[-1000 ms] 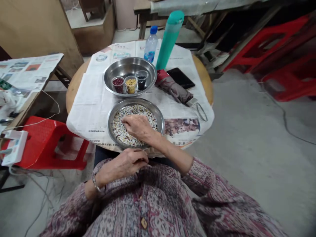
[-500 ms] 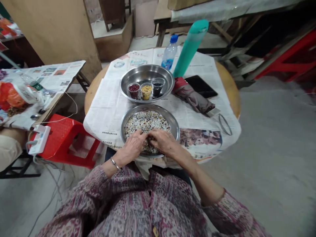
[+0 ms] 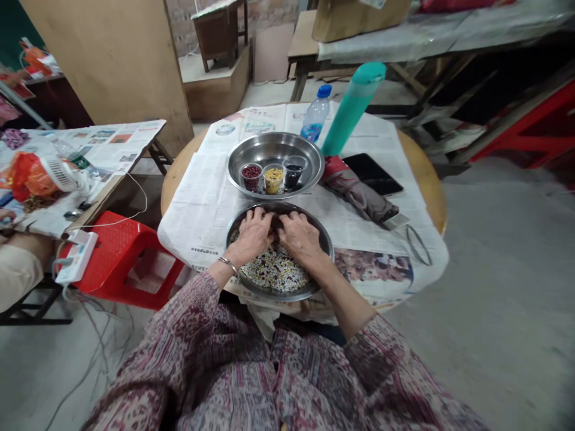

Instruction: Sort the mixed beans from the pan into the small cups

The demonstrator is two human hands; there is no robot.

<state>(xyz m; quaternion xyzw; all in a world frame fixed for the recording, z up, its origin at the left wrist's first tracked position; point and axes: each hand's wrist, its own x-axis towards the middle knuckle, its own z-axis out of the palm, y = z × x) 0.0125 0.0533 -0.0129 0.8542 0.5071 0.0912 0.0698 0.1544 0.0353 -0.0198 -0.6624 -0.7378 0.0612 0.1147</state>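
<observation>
A steel bowl (image 3: pixel 321 287) on the round table holds a mix of pale grains with yellow, dark red and black beans (image 3: pixel 276 269). Both hands are inside it, towards the far wall. My left hand (image 3: pixel 255 232), with a bracelet at the wrist, has its fingers bent down and apart, their tips hidden. Close on its right, my right hand (image 3: pixel 299 236) shows the same bent, parted fingers. Behind stands a second steel bowl (image 3: pixel 242 143) with clear cups of red beans (image 3: pixel 251 172), yellow grains (image 3: pixel 273 175) and black beans (image 3: pixel 294 172).
Newspaper (image 3: pixel 193 203) covers the table. Behind the bowls stand a water bottle (image 3: pixel 316 114) and a tall green container (image 3: pixel 354 108). A folded umbrella (image 3: pixel 359 194) and a dark tablet-like device (image 3: pixel 374 173) lie to the right. A red stool (image 3: pixel 117 251) and power strip (image 3: pixel 76 257) are on the left.
Both hands have moved from the bowl's near side to its far side. The near part of the grain mix is now uncovered. The view has tilted up a little.
</observation>
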